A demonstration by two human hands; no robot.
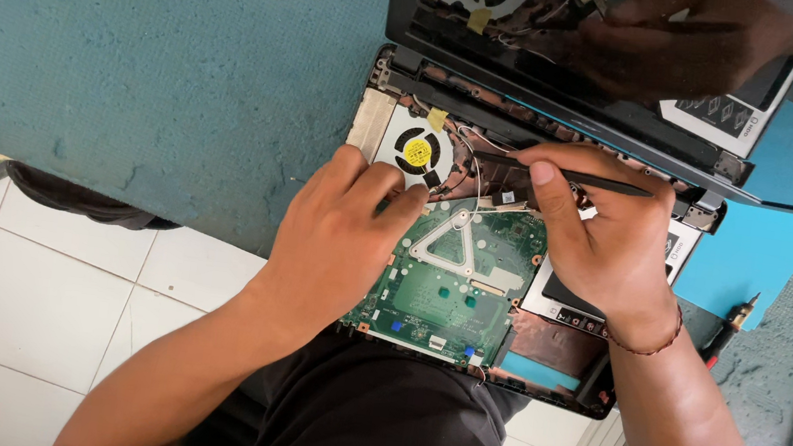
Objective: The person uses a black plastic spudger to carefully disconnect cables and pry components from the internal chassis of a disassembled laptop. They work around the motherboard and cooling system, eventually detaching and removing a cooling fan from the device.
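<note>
L hand (340,231) rests fingers-down, holding nothing, fingertips at the white cooling fan w/ yellow centre label (415,151) of the opened black laptop base (549,373). R hand (607,234) pinches a slim black rod-shaped tool (583,178), tip just right of fan; green rectangular mainboard (453,296) lies btwn both wrists

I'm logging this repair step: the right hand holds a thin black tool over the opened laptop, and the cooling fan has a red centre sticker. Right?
Not quite. In the head view the right hand does hold the thin black tool over the opened laptop, but the cooling fan has a yellow centre sticker, not red.
</note>
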